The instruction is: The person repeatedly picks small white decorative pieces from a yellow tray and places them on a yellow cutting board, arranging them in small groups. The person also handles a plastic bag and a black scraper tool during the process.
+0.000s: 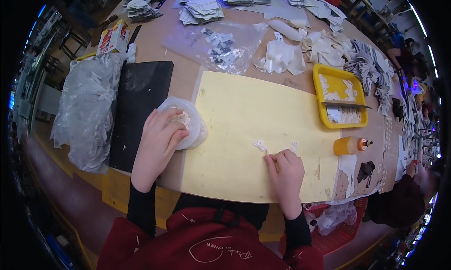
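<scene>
Two hands at a desk (184,69). The left hand (159,141) lies over a translucent container (200,131) at the left edge of a yellow sheet (235,110), fingers curled at its mouth; whether its grip grasps anything cannot be told. The right hand (288,173) is over the sheet, its grip clenched in a pinch, contents unclear. Two white trims (259,145) lie apart on the sheet, just beyond the right hand. At right, a knife (342,104) spans a yellow tray (317,97), beyond an orange bottle (345,146).

Left hand (157,141) farther forward, fingers (174,128) bent, right hand (287,176) nearer the body, fingers pinched, forearms (142,206) dark-sleeved
</scene>
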A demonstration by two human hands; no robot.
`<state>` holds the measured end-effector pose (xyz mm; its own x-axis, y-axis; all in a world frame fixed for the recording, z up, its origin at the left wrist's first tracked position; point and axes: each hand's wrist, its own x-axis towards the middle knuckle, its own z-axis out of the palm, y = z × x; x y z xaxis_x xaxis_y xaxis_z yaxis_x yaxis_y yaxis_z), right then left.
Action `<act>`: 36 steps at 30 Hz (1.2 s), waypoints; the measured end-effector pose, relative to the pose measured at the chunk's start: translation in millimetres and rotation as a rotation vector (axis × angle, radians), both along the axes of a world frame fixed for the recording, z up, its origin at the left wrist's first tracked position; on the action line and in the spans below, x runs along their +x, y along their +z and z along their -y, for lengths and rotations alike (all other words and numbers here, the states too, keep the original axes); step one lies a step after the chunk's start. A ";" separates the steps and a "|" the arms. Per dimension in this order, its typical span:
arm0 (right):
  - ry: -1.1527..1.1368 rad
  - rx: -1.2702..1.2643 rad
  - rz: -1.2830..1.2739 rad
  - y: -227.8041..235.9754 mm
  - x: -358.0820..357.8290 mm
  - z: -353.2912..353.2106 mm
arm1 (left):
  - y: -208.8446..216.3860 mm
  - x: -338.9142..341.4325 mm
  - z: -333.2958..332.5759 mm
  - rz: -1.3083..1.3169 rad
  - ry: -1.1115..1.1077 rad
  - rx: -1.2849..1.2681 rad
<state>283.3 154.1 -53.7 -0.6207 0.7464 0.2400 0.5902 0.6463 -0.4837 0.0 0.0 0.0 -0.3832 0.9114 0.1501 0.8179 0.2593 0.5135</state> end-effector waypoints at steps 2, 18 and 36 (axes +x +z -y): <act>0.024 -0.066 -0.022 5.8 4.5 4.8 | 7.5 13.4 -3.9 -0.085 -0.003 0.068; 0.044 -0.130 -0.079 -9.2 18.9 12.5 | -63.4 96.5 -24.3 -0.112 -0.451 -0.121; 0.082 -0.063 -0.128 -9.4 -2.5 11.7 | -55.5 92.0 -19.8 -0.011 -0.349 -0.030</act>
